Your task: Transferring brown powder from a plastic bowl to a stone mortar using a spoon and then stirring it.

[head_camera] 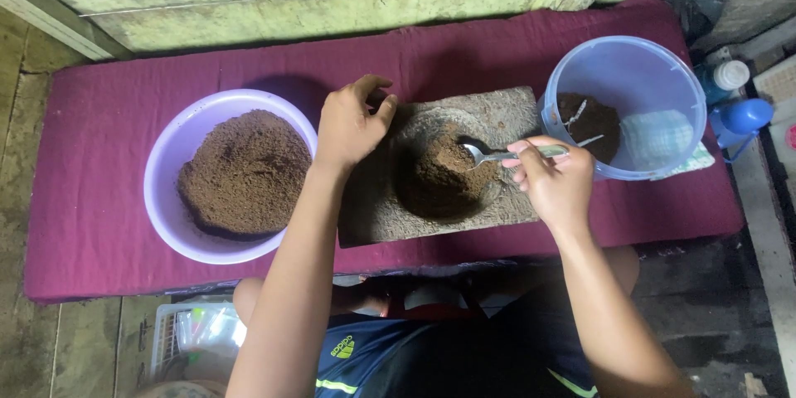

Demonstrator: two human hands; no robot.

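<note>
Both forearms fill the bottom of my view, coming up from a dark shirt with yellow trim, so that's the closest stuff to the lens.

Going left to right from there: way out past the left hand sits a lilac bowl heaped with brown powder, resting on the maroon cloth. Left hand comes next, fingers curled loosely and a bit spread, resting on the upper left corner of the stone slab. It's not gripping anything as far as I can see, just bracing on the stone.

Right of that hand, in the slab's round hollow, there's a cone-shaped pile of the same brown powder. A metal spoon has its bowl right at the top of that pile, handle running off to the right into my right hand. That hand is pinching the handle between thumb and fingertips, pressed together on it, hovering just over the slab's right edge.

Just beyond the right hand, nearly touching the knuckles, is a clear blue plastic tub with some dark powder and a pale cloth inside. Further right, off the cloth, I can make out a couple of blue bottles.
</note>
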